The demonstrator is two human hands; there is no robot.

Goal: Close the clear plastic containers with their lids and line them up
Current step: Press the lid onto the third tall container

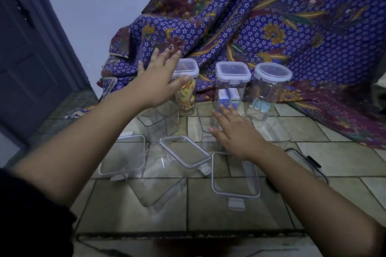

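Containers already closed stand in a row across the middle of the frame, in front of a purple patterned cloth (271, 27): the container with yellow pieces (186, 94), the container with a blue box (229, 94), and the round-lid container (269, 89) at the right end. Below them on the tiled floor (229, 219) I see several open containers (160, 123), and three loose lids (184, 151) lie flat in the lower middle. A black-rimmed lid (309, 162) lies at the right.

My left hand (158, 77) is spread wide and holds nothing; it is in front of the top of the container with yellow pieces, and I cannot tell if the thumb touches it. My right hand (234, 129) is flat, palm down, with straight fingers, over an open container in the center. A dark door (25, 58) is at the left edge.
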